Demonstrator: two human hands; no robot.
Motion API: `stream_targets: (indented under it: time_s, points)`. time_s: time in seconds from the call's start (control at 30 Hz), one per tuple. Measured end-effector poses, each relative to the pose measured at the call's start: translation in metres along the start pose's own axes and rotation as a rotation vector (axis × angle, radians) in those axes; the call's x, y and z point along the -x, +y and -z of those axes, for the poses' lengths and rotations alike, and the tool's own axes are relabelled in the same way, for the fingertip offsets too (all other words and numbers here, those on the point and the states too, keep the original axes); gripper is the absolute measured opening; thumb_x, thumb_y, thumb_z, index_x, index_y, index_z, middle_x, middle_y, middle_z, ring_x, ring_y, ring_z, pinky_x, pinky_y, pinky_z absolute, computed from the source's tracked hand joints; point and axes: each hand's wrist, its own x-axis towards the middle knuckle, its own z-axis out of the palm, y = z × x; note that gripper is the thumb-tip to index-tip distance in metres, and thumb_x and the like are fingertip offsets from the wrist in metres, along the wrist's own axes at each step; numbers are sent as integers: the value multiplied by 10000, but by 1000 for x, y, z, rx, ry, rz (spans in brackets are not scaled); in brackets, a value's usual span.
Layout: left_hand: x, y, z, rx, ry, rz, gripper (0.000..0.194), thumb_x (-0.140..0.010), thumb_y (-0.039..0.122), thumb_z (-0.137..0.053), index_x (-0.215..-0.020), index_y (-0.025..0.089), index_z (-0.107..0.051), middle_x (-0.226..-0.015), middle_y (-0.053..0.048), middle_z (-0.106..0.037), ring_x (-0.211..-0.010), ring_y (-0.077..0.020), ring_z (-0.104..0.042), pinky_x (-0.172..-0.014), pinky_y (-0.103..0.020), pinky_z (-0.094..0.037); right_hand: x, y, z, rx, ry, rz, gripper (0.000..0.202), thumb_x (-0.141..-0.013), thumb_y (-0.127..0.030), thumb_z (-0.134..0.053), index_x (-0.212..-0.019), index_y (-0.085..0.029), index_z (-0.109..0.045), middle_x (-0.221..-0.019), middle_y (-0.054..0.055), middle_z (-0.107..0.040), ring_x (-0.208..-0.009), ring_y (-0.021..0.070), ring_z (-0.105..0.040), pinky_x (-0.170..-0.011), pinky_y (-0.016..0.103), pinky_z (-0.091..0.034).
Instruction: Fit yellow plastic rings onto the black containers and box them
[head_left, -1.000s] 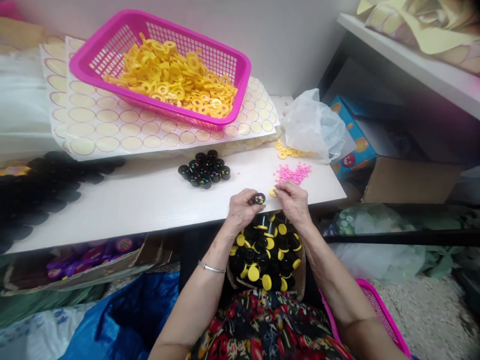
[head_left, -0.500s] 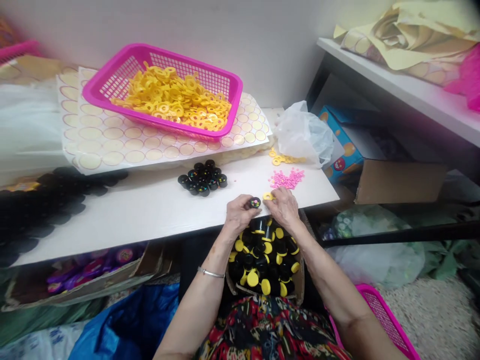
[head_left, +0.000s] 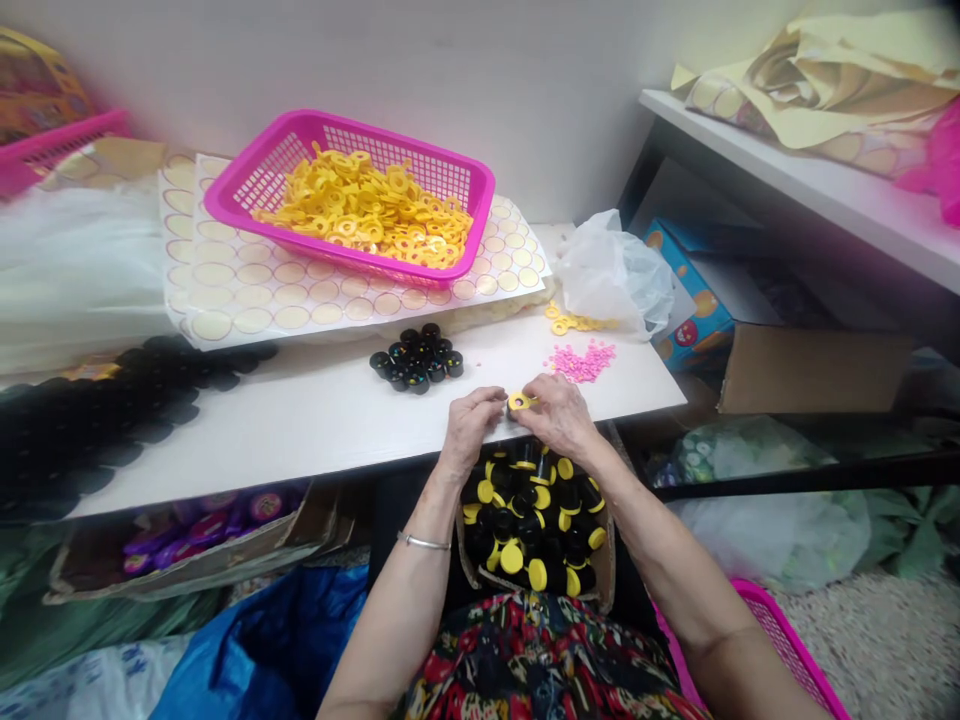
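Note:
My left hand (head_left: 472, 430) is closed at the table's front edge, fingertips against the side of a small black cup (head_left: 513, 414), which is mostly hidden. My right hand (head_left: 561, 415) pinches the tab of a yellow ring-shaped piece (head_left: 517, 401) that lies over the cup's mouth. Beyond the right hand is a scatter of tiny pink pieces (head_left: 581, 361). A cluster of black cups (head_left: 417, 358) with coloured bits inside stands farther left. Below my hands, a carton (head_left: 606, 560) on my lap holds many black containers with yellow caps (head_left: 511, 556).
A pink basket (head_left: 480, 215) of yellow ring pieces rests on sticker sheets (head_left: 292, 295). Rows of black cups (head_left: 97, 430) fill the table's left. A clear plastic bag (head_left: 619, 275) and an open box (head_left: 814, 368) are at right, beneath a white shelf (head_left: 810, 180).
My right hand has brought the yellow ring piece left onto the black cup's mouth, covering the coloured bits inside. The whole view has shifted slightly.

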Motion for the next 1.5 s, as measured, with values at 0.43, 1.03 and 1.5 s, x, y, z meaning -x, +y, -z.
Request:
stream_targets:
  time_s: [0.43, 1.03, 1.5]
  points:
    - [-2, 3, -13, -271, -27, -123, 203, -720, 336, -615, -740, 160, -716, -708, -19, -658, -660, -119, -566, -631, -225, -434, 8, 16, -30, -650, 254, -244, 453, -575, -352, -740, -971, -182, -599, -1002, 53, -559, -817, 159, -527, -686, 294, -447]
    - [5, 11, -36, 114, 141, 208, 108, -611, 211, -640, -655, 112, -642, -420, 43, -507, -372, -60, -426, -386, -185, -322, 1, -4, -43, -1436, 108, -657, 299, -555, -343, -756, -681, -143, -573, -434, -25, -566, -352, 75, -496, -326, 156, -395]
    - [8, 4, -31, 55, 95, 148, 223, -717, 347, -620, -726, 126, -646, -514, 39, -513, -437, -47, -427, -432, -171, -341, -7, -9, -36, -1377, 80, -787, 255, -564, -321, -724, -632, -148, -551, -397, -46, -525, -303, 68, -471, -273, 139, -372]
